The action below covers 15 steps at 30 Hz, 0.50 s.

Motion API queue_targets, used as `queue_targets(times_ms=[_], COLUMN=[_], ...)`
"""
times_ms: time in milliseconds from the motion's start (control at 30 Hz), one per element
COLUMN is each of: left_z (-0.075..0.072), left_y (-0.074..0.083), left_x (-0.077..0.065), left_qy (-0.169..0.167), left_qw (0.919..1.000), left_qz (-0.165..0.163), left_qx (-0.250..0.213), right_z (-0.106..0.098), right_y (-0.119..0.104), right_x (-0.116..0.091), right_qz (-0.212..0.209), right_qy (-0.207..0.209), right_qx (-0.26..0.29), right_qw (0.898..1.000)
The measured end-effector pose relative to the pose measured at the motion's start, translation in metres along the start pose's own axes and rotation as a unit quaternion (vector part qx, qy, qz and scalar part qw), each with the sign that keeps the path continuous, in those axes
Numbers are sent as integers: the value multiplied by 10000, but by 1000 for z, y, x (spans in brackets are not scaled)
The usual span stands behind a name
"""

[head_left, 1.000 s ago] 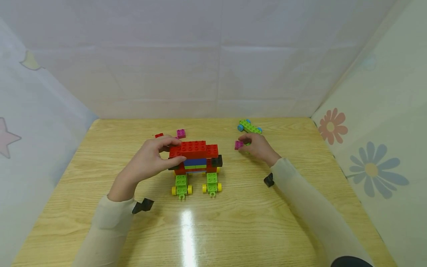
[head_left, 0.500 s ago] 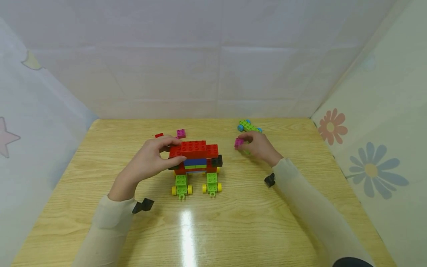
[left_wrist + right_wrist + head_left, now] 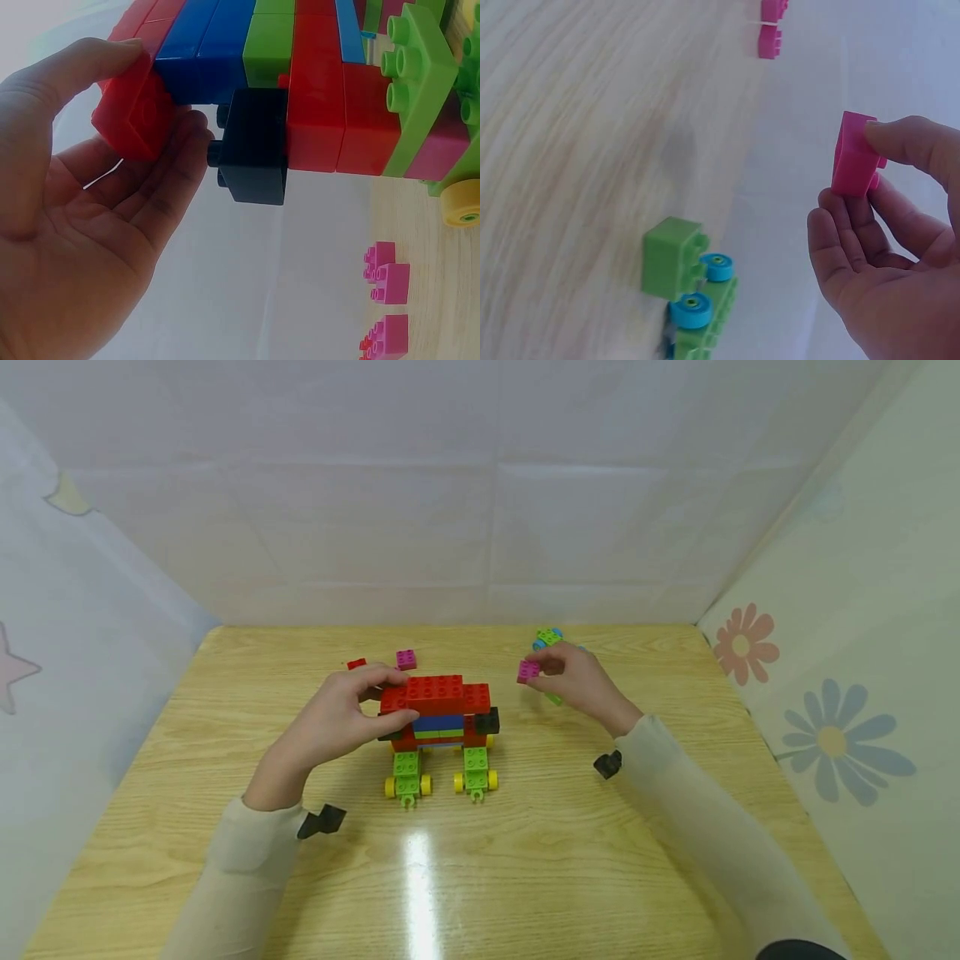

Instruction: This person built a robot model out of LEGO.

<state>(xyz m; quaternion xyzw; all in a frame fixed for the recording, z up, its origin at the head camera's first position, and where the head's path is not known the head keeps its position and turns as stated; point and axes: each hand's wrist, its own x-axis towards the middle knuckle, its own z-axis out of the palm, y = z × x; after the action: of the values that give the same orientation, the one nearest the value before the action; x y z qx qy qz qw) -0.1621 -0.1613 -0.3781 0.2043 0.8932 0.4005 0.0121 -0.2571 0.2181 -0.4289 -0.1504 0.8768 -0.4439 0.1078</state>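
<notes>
A wheeled model of building bricks (image 3: 438, 718) stands upright at the table's middle, with red, blue, green and black bricks over green bases with yellow wheels. My left hand (image 3: 337, 718) grips its upper left end; in the left wrist view the thumb and fingers hold an overhanging red brick (image 3: 135, 112), above a black brick (image 3: 256, 146). To the right, my right hand (image 3: 581, 681) pinches a pink brick (image 3: 528, 672) between thumb and fingers. The right wrist view shows this pink brick (image 3: 855, 154) raised off the table, its studs turned towards the palm.
Behind the right hand lies a green wheeled base (image 3: 709, 315) with blue wheels, and beside it a green brick (image 3: 671, 257). Near the back left are a pink brick (image 3: 406, 659) and a red brick (image 3: 357, 664). White cloth (image 3: 480, 527) hangs behind the table.
My right hand has lifted the pink brick from the table and moved it slightly left and back. The left hand and the brick model have stayed in place.
</notes>
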Motion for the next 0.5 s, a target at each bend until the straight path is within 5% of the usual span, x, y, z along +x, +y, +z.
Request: queue_targets(times_ms=[500], left_z=[0], left_y=[-1], left_x=[-1], left_qy=[-15], left_qw=[10000], left_qz=[-25], left_qx=[-35], right_z=[-7], right_y=[-43], right_x=[-16], right_qz=[-491], right_qy=[-183], right_qx=[69], right_qw=[9986])
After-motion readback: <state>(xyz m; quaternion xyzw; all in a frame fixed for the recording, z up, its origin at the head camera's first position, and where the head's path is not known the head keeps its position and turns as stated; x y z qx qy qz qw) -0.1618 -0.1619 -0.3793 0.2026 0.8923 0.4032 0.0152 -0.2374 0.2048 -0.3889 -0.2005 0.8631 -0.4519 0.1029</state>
